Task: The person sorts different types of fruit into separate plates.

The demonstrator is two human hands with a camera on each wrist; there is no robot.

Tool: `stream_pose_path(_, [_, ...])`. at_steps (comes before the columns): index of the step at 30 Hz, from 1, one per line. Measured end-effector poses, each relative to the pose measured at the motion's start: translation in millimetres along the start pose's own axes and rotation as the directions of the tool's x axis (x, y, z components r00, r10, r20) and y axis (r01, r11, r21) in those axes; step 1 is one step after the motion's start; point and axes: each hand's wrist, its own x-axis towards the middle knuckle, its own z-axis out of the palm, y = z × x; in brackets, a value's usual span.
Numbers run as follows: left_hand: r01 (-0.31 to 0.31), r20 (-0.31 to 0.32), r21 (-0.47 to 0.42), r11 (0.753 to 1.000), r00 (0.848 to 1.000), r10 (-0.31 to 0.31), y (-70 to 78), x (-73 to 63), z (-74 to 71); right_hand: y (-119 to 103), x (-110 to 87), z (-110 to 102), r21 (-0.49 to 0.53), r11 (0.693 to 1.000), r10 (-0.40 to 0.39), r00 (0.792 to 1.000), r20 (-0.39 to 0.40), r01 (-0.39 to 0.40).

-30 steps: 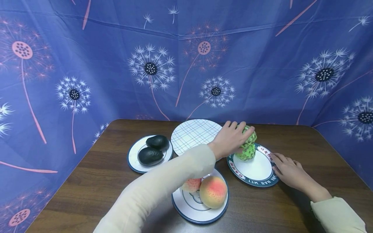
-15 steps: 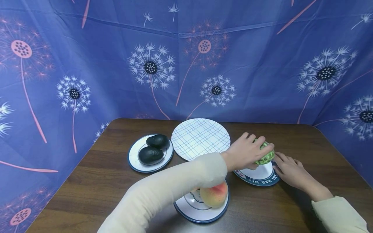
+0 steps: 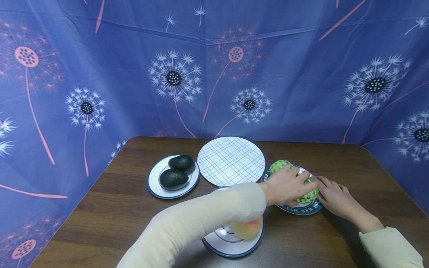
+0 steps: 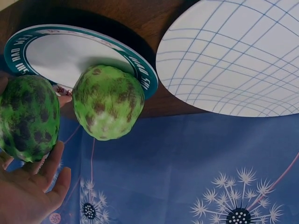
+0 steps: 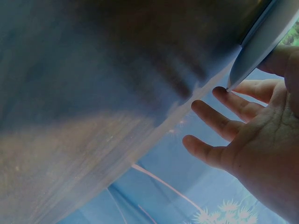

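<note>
In the head view my left hand (image 3: 287, 185) grips a green, bumpy custard apple (image 3: 309, 192) low over the right-hand part of a green-rimmed plate (image 3: 302, 211). A second custard apple (image 3: 278, 165) rests on the far left of that plate, partly behind the hand. The left wrist view shows the held custard apple (image 4: 30, 119) against the fingers, beside the resting one (image 4: 108, 103). My right hand (image 3: 336, 198) is at the plate's right rim, its fingers extended. From the right wrist, the same hand (image 5: 261, 126) has fingertips right at the plate's edge (image 5: 254, 44).
A large grid-patterned plate (image 3: 231, 160) lies at the back middle. Two avocados (image 3: 173, 179) sit on a blue-rimmed plate (image 3: 155, 188) to the left. In front, a peach (image 3: 248, 229) on another plate (image 3: 231, 250) is partly covered by the left sleeve (image 3: 201, 212).
The left hand has moved right and toward me across the green-rimmed plate with the custard apple, uncovering the grid-patterned plate and the other custard apple. The right hand has stayed at the rim.
</note>
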Motion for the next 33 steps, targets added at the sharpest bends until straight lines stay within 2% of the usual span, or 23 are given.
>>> stream_pose_path(10, [-0.021,0.093,0.04,0.999,0.995,0.017,9.9,1.4,9.0,1,-1.1,2,-0.017,1.0,-0.02,0.999,-0.025,0.02])
stream_pose_path(21, [-0.029,0.096,0.061,0.998,0.995,0.023,13.3,0.8,15.1,1,-1.4,0,-0.017,1.0,-0.011,1.0,-0.009,0.011])
stream_pose_path(33, [-0.011,0.091,0.072,0.997,0.996,0.004,16.9,2.6,16.7,2,-1.6,2,-0.019,1.0,-0.014,1.0,-0.02,0.013])
